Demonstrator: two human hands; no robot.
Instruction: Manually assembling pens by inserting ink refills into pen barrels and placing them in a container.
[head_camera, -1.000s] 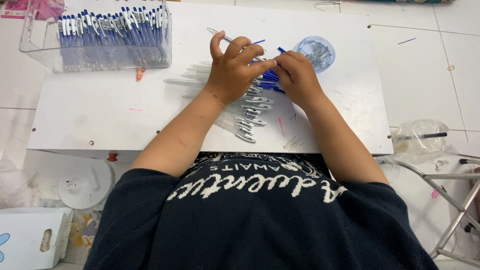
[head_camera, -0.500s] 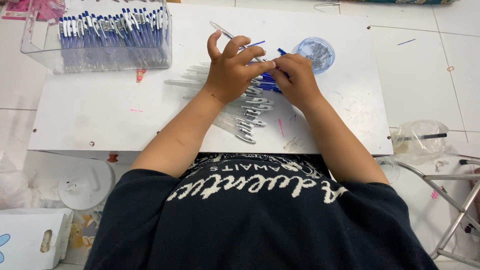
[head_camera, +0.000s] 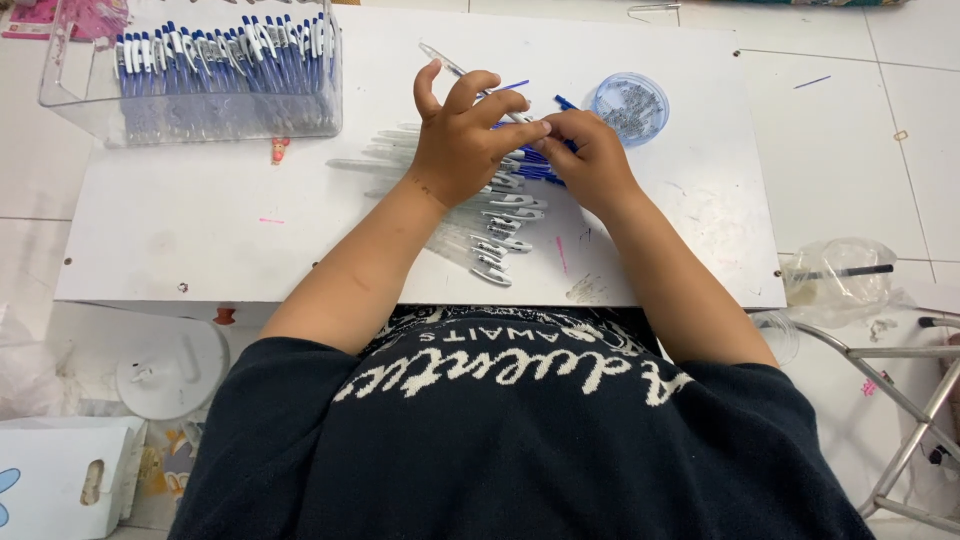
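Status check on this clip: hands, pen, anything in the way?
Left hand and right hand together on one clear pen, tip angled up-left. Row of clear barrels lies under the hands. Small blue cup close right, not blocking.

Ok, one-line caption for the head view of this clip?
Left hand and right hand pinch a clear pen barrel over a white board, beside a clear box of blue-and-white pens.

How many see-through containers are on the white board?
2. A clear rectangular box full of blue-and-white pens sits at the board's far left corner. A small round clear tub of tiny parts sits far right, just beyond the right hand. None seems hidden.
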